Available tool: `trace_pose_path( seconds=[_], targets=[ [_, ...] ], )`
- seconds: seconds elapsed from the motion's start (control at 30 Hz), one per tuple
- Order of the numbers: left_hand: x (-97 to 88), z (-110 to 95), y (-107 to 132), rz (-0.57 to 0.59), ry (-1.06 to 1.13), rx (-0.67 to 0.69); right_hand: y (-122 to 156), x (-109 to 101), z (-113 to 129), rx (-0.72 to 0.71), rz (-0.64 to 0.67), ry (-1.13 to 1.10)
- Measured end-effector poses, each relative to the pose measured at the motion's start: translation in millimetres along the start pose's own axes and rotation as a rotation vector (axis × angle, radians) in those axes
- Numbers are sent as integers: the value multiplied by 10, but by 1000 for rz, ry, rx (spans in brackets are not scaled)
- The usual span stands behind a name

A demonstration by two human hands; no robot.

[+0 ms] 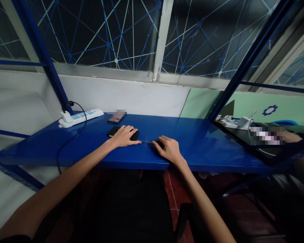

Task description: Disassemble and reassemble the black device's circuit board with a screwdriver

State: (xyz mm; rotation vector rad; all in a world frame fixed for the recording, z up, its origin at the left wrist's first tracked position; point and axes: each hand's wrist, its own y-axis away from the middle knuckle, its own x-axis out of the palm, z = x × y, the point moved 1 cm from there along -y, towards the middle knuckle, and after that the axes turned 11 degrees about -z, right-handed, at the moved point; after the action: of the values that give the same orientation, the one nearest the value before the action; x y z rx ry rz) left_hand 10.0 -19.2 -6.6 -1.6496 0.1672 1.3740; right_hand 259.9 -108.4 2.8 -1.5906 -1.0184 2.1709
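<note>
On the blue table (195, 145), my left hand (123, 136) lies over a rounded black object (134, 135), its fingers curved across the top and its thumb stretched to the right. By the back of this hand is a black item with a yellow edge (112, 131); whether it is part of the same object I cannot tell. A thin, pale, straight line (146, 141), a wire or slim rod, spans the gap between my hands. My right hand (168, 148) is curled around a small dark object (160, 145) near the front edge, mostly hidden by the fingers.
A white power strip (82, 117) with a plug and black cable (66, 143) lies at the left. Behind my left hand is a blurred-out phone-like object (117, 116). At the right, another person's hand (290, 135) is beside a white device (244, 122). Blue posts (56, 81) frame the table.
</note>
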Motion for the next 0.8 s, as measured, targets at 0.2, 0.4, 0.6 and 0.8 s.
trace_pose_path(
  seconds=[0.2, 0.4, 0.6, 0.8],
  targets=[
    [-14, -11, -3, 11, 2, -4, 13, 32, -39, 21, -8, -3],
    [-13, -4, -6, 16, 4, -13, 16, 46, -44, -28, -33, 9],
    [-6, 5, -3, 21, -7, -18, 15, 58, -49, -16, -3, -13],
    [-2, 10, 1, 14, 9, -14, 8, 65, -39, 17, 52, 0]
  ],
)
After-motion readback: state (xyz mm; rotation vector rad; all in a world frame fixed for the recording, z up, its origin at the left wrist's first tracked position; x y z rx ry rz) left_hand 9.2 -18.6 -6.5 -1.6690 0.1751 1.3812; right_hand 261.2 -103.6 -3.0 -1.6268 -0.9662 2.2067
